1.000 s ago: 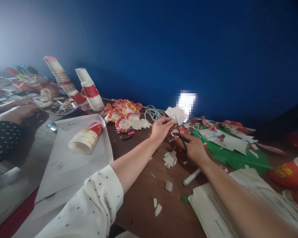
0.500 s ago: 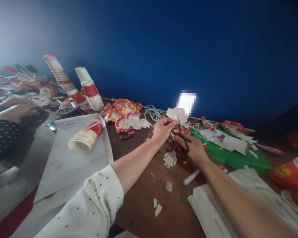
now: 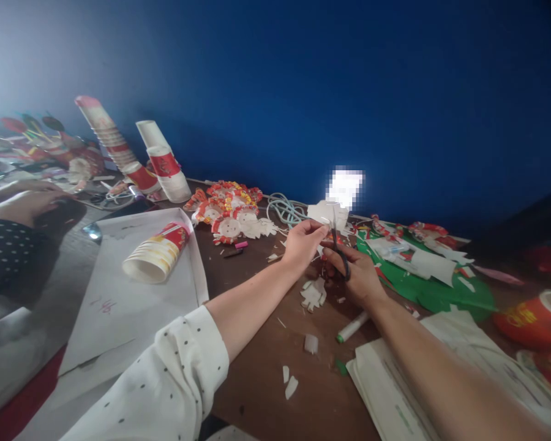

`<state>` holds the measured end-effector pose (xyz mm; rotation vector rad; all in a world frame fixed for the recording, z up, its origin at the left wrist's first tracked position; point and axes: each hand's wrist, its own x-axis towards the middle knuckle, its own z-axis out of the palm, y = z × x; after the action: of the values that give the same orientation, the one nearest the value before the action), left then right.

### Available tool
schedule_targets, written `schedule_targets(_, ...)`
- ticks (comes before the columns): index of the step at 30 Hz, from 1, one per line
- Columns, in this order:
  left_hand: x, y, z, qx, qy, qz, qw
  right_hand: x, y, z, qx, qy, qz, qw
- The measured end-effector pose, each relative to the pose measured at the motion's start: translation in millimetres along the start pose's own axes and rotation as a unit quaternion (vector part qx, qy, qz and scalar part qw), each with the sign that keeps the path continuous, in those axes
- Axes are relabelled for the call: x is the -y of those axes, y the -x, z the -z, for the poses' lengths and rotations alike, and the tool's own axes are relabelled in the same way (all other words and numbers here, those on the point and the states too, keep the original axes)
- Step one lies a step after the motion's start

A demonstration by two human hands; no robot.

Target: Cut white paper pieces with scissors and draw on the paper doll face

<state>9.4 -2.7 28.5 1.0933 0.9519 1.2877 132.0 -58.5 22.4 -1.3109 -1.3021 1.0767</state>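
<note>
Between the fingers of my left hand (image 3: 305, 242) is a white piece of paper (image 3: 324, 212), pinched near its lower edge. My right hand (image 3: 358, 274) grips scissors (image 3: 340, 251) by their dark handles, fingers in the loops. The blades point up and lie against the right part of the paper. Whether they are parted is hard to make out. Below my hands, several white paper cut-outs (image 3: 313, 294) rest on the brown table (image 3: 257, 343). A marker with a green end (image 3: 351, 327) lies beneath my right wrist.
Stacked paper cups (image 3: 165, 165) lean at the back left, and more cups (image 3: 158, 254) lie on a white box lid (image 3: 119, 306). Red-and-white paper crafts (image 3: 229, 211) and a coiled cord (image 3: 287, 208) sit behind. Green paper (image 3: 431, 288) is at right. Another person's hand (image 3: 25, 202) is far left.
The scissors have turned slightly more upright against the paper, and my left fingers have shifted a little to the right. The whole view has moved slightly.
</note>
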Motion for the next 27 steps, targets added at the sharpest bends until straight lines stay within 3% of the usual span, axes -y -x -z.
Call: schedule_targets(27, 1, -1, -1, 0.001, 0.037, 0.019, 0.999, 12, 7, -4, -0.029, 0.066, 0.028, 0.997)
